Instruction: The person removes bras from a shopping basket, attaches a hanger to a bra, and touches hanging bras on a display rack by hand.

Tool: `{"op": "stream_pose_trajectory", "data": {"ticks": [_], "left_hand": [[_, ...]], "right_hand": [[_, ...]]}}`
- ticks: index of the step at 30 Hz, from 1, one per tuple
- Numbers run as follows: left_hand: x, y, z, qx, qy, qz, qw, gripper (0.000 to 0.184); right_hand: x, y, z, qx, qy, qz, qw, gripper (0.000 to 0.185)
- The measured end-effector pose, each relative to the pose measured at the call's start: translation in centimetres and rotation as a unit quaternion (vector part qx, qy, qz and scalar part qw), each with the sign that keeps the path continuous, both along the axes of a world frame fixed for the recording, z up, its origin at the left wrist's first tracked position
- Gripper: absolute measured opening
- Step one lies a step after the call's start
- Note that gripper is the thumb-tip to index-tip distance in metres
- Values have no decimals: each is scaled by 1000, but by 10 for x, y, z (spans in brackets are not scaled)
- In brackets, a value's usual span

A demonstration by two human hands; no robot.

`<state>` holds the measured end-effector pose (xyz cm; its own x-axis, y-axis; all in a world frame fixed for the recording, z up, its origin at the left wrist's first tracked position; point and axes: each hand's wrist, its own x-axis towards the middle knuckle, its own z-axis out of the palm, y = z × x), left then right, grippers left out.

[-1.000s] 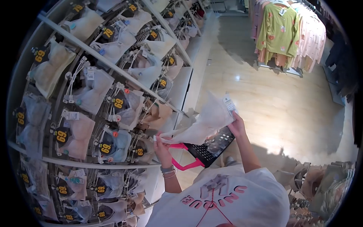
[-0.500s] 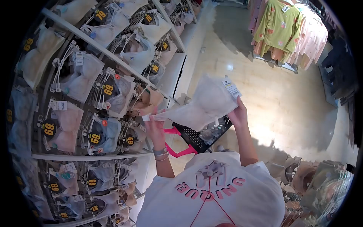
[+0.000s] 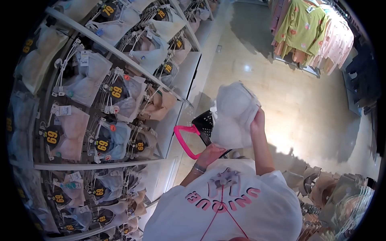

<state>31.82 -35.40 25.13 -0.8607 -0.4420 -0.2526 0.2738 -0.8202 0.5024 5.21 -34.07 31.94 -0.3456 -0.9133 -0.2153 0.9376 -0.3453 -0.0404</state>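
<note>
A white bra (image 3: 233, 114) hangs between my hands, its cups folded together and facing up. My right hand (image 3: 258, 121) grips its right edge, with the fingers partly behind the fabric. Closed at the lower left corner of the bra is my left hand (image 3: 212, 154), its fingertips against the cloth. Beneath the bra, a black shopping basket (image 3: 204, 125) with a pink handle (image 3: 181, 144) shows in part; the bra hides most of its inside.
On the left, a wall rack (image 3: 100, 165) carries rows of bras with round price signs (image 3: 116, 92). Pajama tops (image 3: 301, 28) hang on a stand at the back right. More bras (image 3: 321, 188) hang at the lower right. Pale floor (image 3: 297, 108) lies between them.
My left hand has moved right and down, toward my right hand. The bra, stretched out sideways before, is now folded and more upright. Its tag no longer shows clearly.
</note>
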Motion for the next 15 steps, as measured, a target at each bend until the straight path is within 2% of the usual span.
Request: {"op": "stream_pose_trajectory", "data": {"ticks": [2,3,6,8,9,11,14,15], "left_hand": [[-6,-7,10,-120,-10,-57,991,59],[-5,-12,8,-164,-90,-74,980,46],[-8,-23,28,-207,-163,-40,964,34],[-7,-32,34,-201,-214,21,956,32],[-1,-41,24,-210,-235,47,948,32],[-7,-48,47,-279,-231,107,926,30],[-2,-61,70,-379,-304,108,867,26],[-7,-59,88,-380,-310,124,863,23]], "right_hand": [[-7,3,-13,-20,-5,-20,1000,36],[-9,5,-17,-41,-18,-28,999,36],[-16,8,-30,-96,-40,-52,993,36],[-23,10,-41,-117,-35,-63,990,37],[-25,11,-41,-85,-39,-74,993,37],[-30,16,-30,-20,-45,-98,994,36],[-29,21,-6,4,-11,-142,990,40],[-29,22,-7,14,-7,-145,989,41]]}}
